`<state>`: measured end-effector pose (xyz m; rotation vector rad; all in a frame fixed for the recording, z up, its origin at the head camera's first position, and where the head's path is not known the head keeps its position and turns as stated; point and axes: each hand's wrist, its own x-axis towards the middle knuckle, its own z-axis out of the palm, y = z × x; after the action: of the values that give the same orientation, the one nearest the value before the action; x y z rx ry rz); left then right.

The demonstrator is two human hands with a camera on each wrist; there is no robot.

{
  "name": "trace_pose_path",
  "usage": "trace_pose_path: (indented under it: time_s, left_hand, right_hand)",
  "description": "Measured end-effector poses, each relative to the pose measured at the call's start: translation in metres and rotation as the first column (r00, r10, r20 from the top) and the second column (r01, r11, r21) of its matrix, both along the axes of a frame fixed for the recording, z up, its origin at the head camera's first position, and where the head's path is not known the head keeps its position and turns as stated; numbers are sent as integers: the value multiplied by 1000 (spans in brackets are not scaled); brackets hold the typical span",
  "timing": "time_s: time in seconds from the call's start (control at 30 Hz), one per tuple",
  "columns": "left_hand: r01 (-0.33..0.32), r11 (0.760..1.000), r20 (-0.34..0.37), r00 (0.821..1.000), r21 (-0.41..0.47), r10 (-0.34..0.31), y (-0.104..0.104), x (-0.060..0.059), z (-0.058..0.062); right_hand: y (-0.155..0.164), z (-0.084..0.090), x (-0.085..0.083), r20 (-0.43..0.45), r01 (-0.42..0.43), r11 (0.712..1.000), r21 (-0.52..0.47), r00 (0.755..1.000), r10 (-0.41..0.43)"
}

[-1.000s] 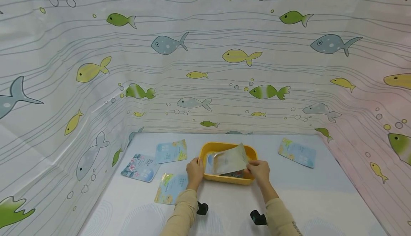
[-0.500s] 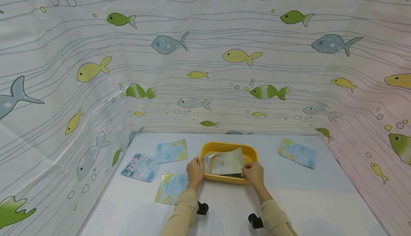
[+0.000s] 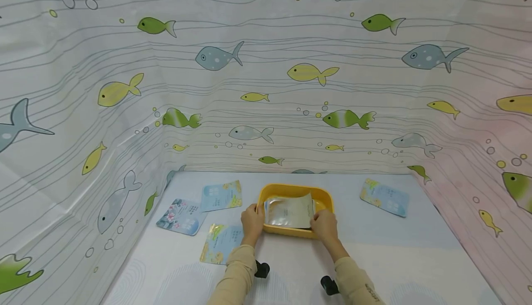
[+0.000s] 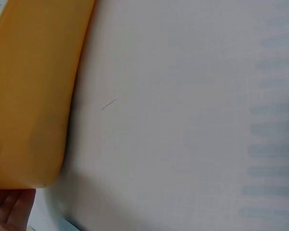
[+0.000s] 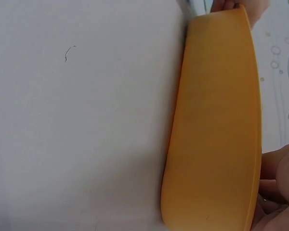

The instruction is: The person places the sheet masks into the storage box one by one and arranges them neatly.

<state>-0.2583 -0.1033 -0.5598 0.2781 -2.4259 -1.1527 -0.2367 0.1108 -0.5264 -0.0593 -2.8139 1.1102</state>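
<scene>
At the middle of the table stands a shallow yellow plastic basket (image 3: 291, 232) with rounded corners. My left hand (image 3: 252, 222) grips its left end by the rim; in the left wrist view, fingers (image 4: 19, 209) press against the basket's end wall. A pale, silvery flat sachet (image 3: 291, 212), like a sheet mask packet, lies in the basket on top of other sachets. My right hand (image 3: 325, 225) reaches over the front right rim and pinches the sachet's lower right corner. In the right wrist view, the curled fingers (image 5: 272, 166) show beyond the basket wall, and the sachet is hidden.
Left of the basket lie a floral blue sachet (image 3: 181, 216), a blue and yellow sachet (image 3: 221, 195) and a nearer one (image 3: 221, 243), partly behind the left wrist. Another sachet (image 3: 385, 197) lies at the back right. Fish-printed sheeting (image 3: 270, 111) walls the table.
My right hand has moved left and down with the sachet, which now lies flatter inside the basket. My left hand has stayed on the basket's left end.
</scene>
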Motion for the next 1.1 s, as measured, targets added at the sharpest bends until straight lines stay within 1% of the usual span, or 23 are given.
trace_pose_path:
  time_s: [0.27, 0.33, 0.43, 0.53, 0.73, 0.97, 1.03, 1.1]
  left_hand:
    - [-1, 1000, 19, 1000, 9, 1, 0, 0, 1]
    - [2, 1000, 23, 1000, 11, -2, 0, 0, 1]
    - [7, 1000, 21, 1000, 9, -7, 0, 1, 1]
    - [13, 1000, 17, 1000, 12, -13, -1, 1, 1]
    - [9, 1000, 17, 1000, 6, -9, -1, 1, 0]
    - [-5, 1000, -9, 1000, -8, 5, 0, 0, 1]
    - [-2, 1000, -16, 1000, -14, 2, 0, 1, 1]
    - [-1, 1000, -24, 1000, -17, 0, 0, 1, 1]
  right_hand:
    - [-1, 4, -3, 64, -32, 997, 67, 998, 28]
    - [-2, 3, -4, 91, -41, 996, 80, 995, 33]
    - [-3, 2, -7, 102, -57, 993, 108, 994, 46]
    - [-5, -1, -9, 116, -63, 988, 139, 992, 47]
    - [-7, -5, -14, 167, -46, 980, 195, 986, 13]
    - [-7, -5, -13, 164, -47, 980, 191, 986, 15]
    - [-7, -5, -12, 151, -40, 981, 189, 988, 11]
    - [-6, -6, -11, 129, -32, 986, 162, 992, 11]
